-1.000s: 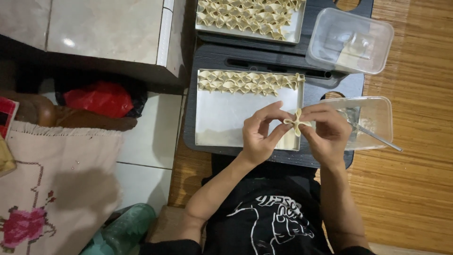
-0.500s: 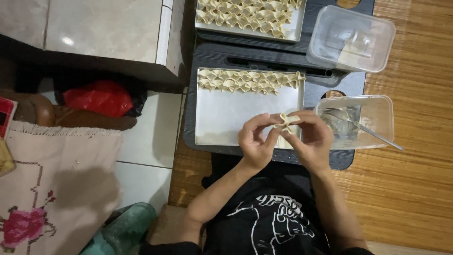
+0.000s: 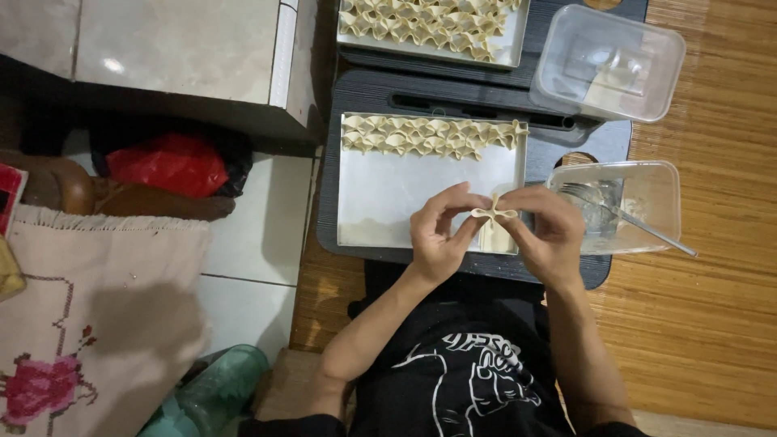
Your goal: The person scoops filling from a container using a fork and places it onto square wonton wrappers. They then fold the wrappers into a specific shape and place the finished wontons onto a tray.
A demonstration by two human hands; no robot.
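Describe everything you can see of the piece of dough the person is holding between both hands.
The dough piece is small, pale cream and thin, pinched at its middle so the ends flare like a bow. It looks soft and matte. It is held above the near edge of the white-lined tray, gripped by fingers of the left hand and the right hand from either side.

Both hands — left hand (image 3: 437, 235), right hand (image 3: 544, 235) — pinch a folded dough piece (image 3: 494, 212) above the tray (image 3: 405, 202), fork (image 3: 623, 217) to its right.
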